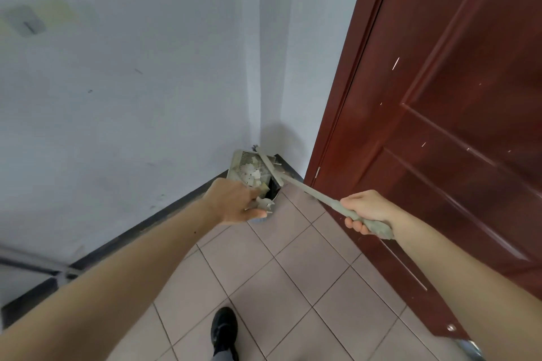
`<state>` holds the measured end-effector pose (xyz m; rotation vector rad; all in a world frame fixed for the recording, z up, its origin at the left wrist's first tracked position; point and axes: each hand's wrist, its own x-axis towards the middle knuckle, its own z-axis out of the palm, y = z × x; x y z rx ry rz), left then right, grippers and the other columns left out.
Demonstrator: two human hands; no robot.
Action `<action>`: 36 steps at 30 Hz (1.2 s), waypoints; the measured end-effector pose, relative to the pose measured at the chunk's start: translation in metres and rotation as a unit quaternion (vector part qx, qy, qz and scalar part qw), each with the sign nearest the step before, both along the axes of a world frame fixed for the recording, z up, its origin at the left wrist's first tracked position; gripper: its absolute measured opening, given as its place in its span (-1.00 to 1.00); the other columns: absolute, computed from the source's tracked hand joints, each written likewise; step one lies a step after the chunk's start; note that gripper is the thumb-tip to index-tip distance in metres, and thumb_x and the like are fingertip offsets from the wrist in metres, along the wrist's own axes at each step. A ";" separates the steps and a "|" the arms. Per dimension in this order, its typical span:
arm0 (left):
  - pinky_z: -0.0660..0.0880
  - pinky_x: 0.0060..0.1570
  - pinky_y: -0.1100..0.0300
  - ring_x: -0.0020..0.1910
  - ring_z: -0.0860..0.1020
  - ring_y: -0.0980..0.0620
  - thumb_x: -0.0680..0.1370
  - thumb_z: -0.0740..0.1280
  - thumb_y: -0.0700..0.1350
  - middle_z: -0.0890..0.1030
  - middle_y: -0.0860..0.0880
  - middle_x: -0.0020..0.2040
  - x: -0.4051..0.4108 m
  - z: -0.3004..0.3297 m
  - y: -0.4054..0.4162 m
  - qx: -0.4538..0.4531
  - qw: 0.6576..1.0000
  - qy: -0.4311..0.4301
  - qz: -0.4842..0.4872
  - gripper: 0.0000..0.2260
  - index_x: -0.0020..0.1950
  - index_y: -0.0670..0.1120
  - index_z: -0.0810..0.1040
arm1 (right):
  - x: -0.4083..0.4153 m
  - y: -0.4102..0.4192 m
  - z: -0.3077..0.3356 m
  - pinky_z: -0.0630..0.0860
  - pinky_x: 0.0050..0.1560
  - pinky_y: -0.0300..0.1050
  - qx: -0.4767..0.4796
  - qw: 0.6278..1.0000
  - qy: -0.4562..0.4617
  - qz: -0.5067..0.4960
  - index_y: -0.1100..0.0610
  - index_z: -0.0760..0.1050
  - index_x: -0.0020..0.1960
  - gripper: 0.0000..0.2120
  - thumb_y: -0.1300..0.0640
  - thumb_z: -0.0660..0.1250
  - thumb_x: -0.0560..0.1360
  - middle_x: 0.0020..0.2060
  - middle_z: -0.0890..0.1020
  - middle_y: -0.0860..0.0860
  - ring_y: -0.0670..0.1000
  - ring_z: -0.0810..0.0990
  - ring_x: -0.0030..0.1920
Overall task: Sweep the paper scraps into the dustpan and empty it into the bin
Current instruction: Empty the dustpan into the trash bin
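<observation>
White paper scraps (250, 173) lie in the grey dustpan (245, 168), in the room corner at twelve o'clock. My left hand (234, 202) grips its handle. My right hand (366, 211), at three o'clock, is clenched round the broom handle (316, 195). Red door (440, 126) at two; black shoe (224, 331) at six.

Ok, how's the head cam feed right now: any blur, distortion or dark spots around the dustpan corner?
Head view: wide-angle bending bows the door edge and stretches both forearms; the brush shaft is slightly motion-smeared; a soft shadow darkens the wall corner above the dustpan; paper scraps stay readable; small bright glints speckle the door; left hand and right hand are reasonably sharp.
</observation>
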<state>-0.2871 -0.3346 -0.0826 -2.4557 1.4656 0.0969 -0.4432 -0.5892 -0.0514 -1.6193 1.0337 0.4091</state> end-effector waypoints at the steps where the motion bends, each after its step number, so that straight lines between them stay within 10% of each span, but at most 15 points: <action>1: 0.35 -0.41 0.21 -0.22 0.57 -0.04 0.55 0.03 0.40 0.61 0.00 -0.17 -0.006 -0.004 0.000 0.008 1.000 0.011 0.017 -0.47 0.15 0.01 0.45 | -0.004 -0.004 0.000 0.32 -0.67 -0.34 0.002 1.000 -0.003 0.000 0.24 0.57 0.16 -0.78 0.16 0.26 0.61 -0.36 0.51 0.17 -0.07 0.37 -0.60; 13: 0.39 -0.40 0.21 -0.38 0.46 0.06 0.15 -0.45 0.59 0.40 0.09 -0.41 -0.037 -0.021 0.000 -0.075 0.988 0.043 0.125 -0.08 -0.28 -0.02 0.45 | -0.022 -0.008 -0.003 0.32 -0.67 -0.33 -0.012 0.998 -0.003 0.058 0.28 0.56 0.19 -0.76 0.19 0.24 0.62 -0.35 0.51 0.18 -0.06 0.38 -0.62; 23: 0.14 -0.49 0.21 -0.40 0.43 -0.04 0.27 -0.37 0.51 0.38 0.03 -0.44 -0.044 0.007 -0.023 -0.017 0.998 -0.056 -0.014 -0.11 -0.17 -0.08 0.54 | -0.035 -0.017 -0.003 0.32 -0.66 -0.32 -0.023 0.998 -0.007 0.064 0.29 0.54 0.20 -0.75 0.19 0.23 0.61 -0.33 0.50 0.19 -0.05 0.39 -0.61; 27: 0.39 -0.36 0.19 -0.33 0.52 -0.04 0.50 -0.05 0.47 0.47 0.02 -0.38 -0.053 -0.009 -0.015 0.035 0.995 -0.026 -0.089 -0.33 -0.18 -0.06 0.53 | -0.040 -0.017 -0.005 0.33 -0.65 -0.30 -0.022 0.998 -0.012 0.066 0.31 0.55 0.19 -0.74 0.20 0.23 0.60 -0.34 0.52 0.18 -0.05 0.39 -0.60; 36: 0.36 -0.29 0.17 -0.23 0.54 -0.01 0.49 -0.12 0.46 0.58 0.04 -0.25 -0.062 -0.007 -0.020 0.090 0.986 -0.021 -0.140 -0.28 0.04 -0.01 0.63 | -0.045 -0.022 -0.002 0.34 -0.65 -0.30 -0.031 0.997 -0.014 0.065 0.26 0.56 0.17 -0.77 0.18 0.23 0.60 -0.34 0.53 0.18 -0.04 0.40 -0.60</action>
